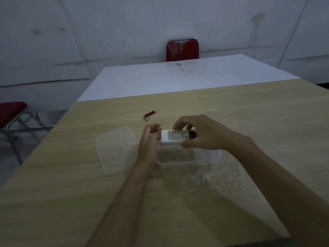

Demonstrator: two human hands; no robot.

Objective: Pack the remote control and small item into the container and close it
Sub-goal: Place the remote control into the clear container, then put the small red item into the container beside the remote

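A white remote control (175,138) with rows of buttons hangs level just above the clear plastic container (210,158) on the wooden table. My right hand (201,134) grips it from the right end, fingers over the top and thumb below. My left hand (149,141) touches its left end with curled fingers. The container's clear lid (115,150) lies flat to the left of the container. A small red cylindrical item with a key ring (149,114) rests farther back on the table.
The wooden table (71,193) runs to a near edge at the bottom right. A white table (178,77) adjoins it behind. One red chair (182,49) stands at the far end and another (10,113) at the left.
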